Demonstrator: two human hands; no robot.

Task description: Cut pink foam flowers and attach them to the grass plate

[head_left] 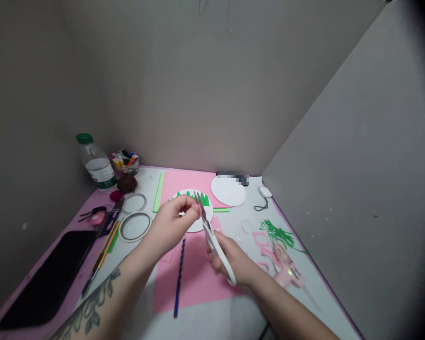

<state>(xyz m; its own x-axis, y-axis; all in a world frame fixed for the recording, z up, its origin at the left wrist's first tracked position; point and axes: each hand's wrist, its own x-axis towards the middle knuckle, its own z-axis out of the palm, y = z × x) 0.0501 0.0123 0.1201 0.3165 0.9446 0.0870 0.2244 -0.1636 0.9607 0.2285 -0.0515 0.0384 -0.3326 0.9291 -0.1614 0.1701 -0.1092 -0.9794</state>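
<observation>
My right hand grips a pair of white-handled scissors, with the blades pointing up and away from me, slightly parted. Beside the blades, my left hand is closed in a pinch on a small pink piece, mostly hidden by the fingertips. Behind both hands lies a white disc with green grass-like cutouts on it. Below them, a pink sheet lies flat, and a twisted blue pencil rests across its left part.
On the right are a pink glue gun with a lit light, green shreds and pink scraps. A white plate lies at the back. Tape rolls, a black phone-like slab and a bottle occupy the left.
</observation>
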